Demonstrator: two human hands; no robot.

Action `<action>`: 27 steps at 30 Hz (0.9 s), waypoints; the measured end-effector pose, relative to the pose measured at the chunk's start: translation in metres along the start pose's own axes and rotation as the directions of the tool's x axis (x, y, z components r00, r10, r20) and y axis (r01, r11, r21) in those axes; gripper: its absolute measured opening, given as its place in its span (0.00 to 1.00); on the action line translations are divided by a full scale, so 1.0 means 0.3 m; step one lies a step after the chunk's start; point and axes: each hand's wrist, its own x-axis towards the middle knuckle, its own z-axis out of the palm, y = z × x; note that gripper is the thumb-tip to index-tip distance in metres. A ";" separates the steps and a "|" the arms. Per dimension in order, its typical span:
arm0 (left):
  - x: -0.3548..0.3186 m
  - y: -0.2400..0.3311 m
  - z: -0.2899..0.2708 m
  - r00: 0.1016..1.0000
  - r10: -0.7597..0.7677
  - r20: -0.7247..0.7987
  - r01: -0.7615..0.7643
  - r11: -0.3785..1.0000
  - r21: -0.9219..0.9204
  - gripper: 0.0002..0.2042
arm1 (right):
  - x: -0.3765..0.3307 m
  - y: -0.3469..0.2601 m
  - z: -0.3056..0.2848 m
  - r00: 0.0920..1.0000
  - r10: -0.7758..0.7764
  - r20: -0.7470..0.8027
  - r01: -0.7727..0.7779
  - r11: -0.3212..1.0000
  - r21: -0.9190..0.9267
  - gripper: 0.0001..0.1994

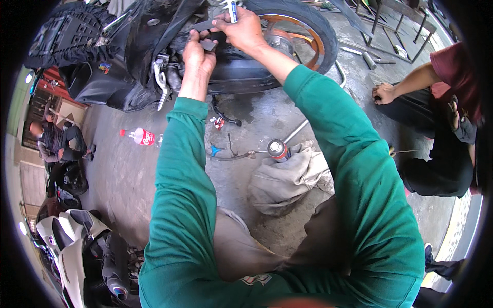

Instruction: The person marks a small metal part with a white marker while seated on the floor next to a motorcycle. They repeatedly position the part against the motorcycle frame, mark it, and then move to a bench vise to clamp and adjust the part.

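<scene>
Up against the black scooter [154,51], the left hand [199,57] closes its grip on a small dark flat piece [208,44] held at the scooter's bodywork, just beside the rear wheel [303,25]. The right hand [241,30] is closed around a slim white-and-blue tool [232,10] and also pinches the top of a dark panel edge above that piece. Below the scooter, on the concrete floor [118,174], a spray can [278,150] stands against a crumpled grey rag [287,179], near a bent metal rod [303,126]. Left of the scooter lies a red-labelled plastic bottle [139,136]. To the scooter's right, another person's hand [384,94] rests on the floor.
</scene>
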 end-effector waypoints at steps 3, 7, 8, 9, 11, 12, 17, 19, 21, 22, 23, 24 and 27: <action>-0.006 0.017 -0.037 0.998 -0.022 0.057 0.028 0.994 -0.106 0.09 | -0.006 -0.047 -0.001 0.974 -0.228 -0.011 0.215 0.932 -0.293 0.12; -0.017 0.022 -0.064 0.996 0.011 0.089 0.001 0.991 -0.134 0.10 | 0.019 -0.126 -0.002 0.992 0.107 -0.060 -0.104 0.993 0.055 0.18; -0.024 0.021 -0.066 0.995 0.016 0.096 -0.004 0.992 -0.129 0.11 | 0.025 -0.149 -0.017 0.983 0.184 0.003 -0.182 0.972 0.147 0.20; -0.031 0.023 -0.066 0.992 0.043 0.120 -0.030 0.994 -0.110 0.12 | 0.033 -0.163 0.017 0.980 0.101 -0.173 -0.015 0.897 0.442 0.25; -0.048 0.024 -0.056 0.988 0.078 0.134 -0.069 0.995 -0.073 0.12 | 0.030 -0.195 -0.013 0.965 0.138 0.222 -0.214 0.907 0.363 0.25; -0.057 0.025 -0.048 0.984 0.080 0.156 -0.068 0.994 -0.082 0.12 | 0.025 -0.203 -0.011 0.977 0.089 0.194 -0.126 0.974 0.188 0.23; -0.099 0.024 0.008 0.966 0.192 0.176 -0.195 0.981 0.002 0.13 | 0.039 -0.210 0.000 0.594 -0.786 0.171 0.799 0.553 -0.235 0.08; -0.102 0.025 0.024 0.952 0.230 0.204 -0.240 0.971 0.023 0.13 | 0.038 -0.195 0.000 0.749 -0.628 0.211 0.662 0.698 -0.274 0.09; -0.099 0.025 0.032 0.919 0.285 0.271 -0.312 0.948 0.063 0.13 | 0.022 -0.174 -0.012 0.920 -0.321 0.223 0.374 0.889 -0.264 0.10; -0.099 0.023 0.033 0.929 0.264 0.259 -0.293 0.953 0.081 0.14 | 0.015 -0.164 -0.017 0.953 -0.209 0.218 0.246 0.956 -0.160 0.11; -0.097 0.022 0.033 0.931 0.260 0.255 -0.290 0.953 0.090 0.15 | 0.007 -0.155 -0.026 0.965 -0.180 0.189 0.215 0.959 -0.185 0.11; -0.096 0.022 0.034 0.936 0.239 0.260 -0.272 0.958 0.096 0.16 | 0.005 -0.148 -0.032 0.975 -0.153 0.161 0.185 0.960 -0.211 0.10; -0.105 0.025 0.042 0.959 0.110 0.260 -0.094 0.993 -0.073 0.18 | 0.014 -0.140 -0.060 0.995 -0.049 0.086 0.059 0.991 -0.117 0.09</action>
